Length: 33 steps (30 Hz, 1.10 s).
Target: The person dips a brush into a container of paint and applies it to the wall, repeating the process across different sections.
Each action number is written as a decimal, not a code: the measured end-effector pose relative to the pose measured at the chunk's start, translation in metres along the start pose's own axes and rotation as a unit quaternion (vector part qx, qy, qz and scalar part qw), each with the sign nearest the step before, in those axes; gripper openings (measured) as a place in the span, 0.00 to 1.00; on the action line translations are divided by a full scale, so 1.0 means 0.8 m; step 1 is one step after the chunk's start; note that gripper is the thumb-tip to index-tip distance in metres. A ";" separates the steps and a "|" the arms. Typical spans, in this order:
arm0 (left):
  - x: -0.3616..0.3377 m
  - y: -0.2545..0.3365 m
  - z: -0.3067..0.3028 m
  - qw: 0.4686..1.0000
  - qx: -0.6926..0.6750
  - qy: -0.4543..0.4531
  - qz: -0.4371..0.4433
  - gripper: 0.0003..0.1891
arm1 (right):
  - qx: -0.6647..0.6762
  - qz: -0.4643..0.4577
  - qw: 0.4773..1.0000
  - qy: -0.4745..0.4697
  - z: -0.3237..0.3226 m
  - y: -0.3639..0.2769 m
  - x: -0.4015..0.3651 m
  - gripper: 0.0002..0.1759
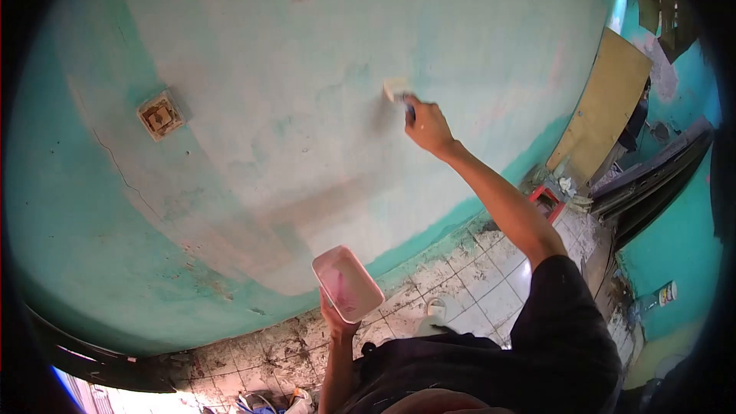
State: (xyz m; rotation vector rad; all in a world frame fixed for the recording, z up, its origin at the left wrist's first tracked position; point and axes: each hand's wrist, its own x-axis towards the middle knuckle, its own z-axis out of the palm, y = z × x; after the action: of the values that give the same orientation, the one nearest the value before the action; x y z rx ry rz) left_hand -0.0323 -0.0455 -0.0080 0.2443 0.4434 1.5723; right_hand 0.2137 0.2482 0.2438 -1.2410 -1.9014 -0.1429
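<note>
My right hand (431, 129) is closed around the handle of a paintbrush (398, 92), arm stretched out to the wall. The pale bristles touch the wall or are very close to it. Low in front of my body, my left hand (335, 319) grips a pink-white rectangular tub (349, 284) from its side and underneath. Some pinkish-white paint coats the tub's inside. The wall (307, 92) is turquoise with a broad, uneven whitish layer over its middle.
A square wall box (161, 116) sits in the left part of the wall, near a crack. A tan board (606, 100) leans at the right, with a red stool (548, 203) below it. Dirt covers parts of the tiled floor (479, 291). Several items lie at the bottom.
</note>
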 end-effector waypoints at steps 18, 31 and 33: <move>-0.008 -0.021 0.015 0.997 -0.050 -0.022 -0.046 0.39 | -0.042 -0.129 0.977 0.166 -0.225 -0.087 0.275 0.13; -0.004 -0.012 0.042 0.976 0.209 -0.029 0.045 0.39 | -0.021 0.009 0.968 -0.249 0.022 0.090 -0.030 0.11; 0.015 -0.019 0.022 0.997 0.076 -0.013 -0.021 0.39 | -0.047 -0.059 0.982 -0.174 -0.044 0.071 0.081 0.07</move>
State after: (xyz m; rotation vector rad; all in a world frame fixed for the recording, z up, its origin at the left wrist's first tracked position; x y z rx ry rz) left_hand -0.0120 -0.0315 0.0000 0.3688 0.5456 1.4950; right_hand 0.2697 0.3049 0.2929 -1.2796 -2.2952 -0.0815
